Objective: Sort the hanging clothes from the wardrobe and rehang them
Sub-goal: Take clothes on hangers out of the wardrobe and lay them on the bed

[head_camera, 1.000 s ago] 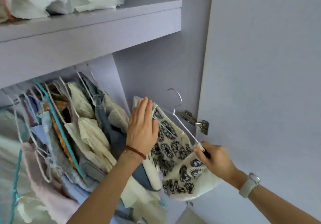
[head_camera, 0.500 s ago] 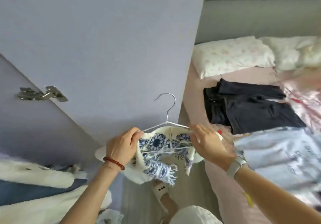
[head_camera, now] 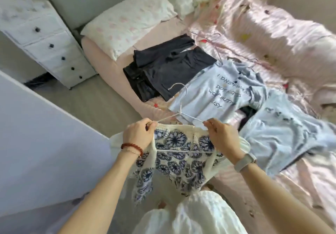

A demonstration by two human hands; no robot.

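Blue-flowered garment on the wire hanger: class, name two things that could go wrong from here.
1. Both hands, left and right, pinch the wire hanger at its shoulders; the floral garment may slide off.
2. The hook could snag the light blue T-shirt on the bed.

A cream garment with dark blue floral print (head_camera: 179,153) hangs on a thin wire hanger (head_camera: 181,106) at lower centre of the frame, hook pointing up. On the bed, right of centre, lie folded dark clothes (head_camera: 169,66) and two pale blue tops, one with printed lettering (head_camera: 220,92), one further right (head_camera: 291,135).
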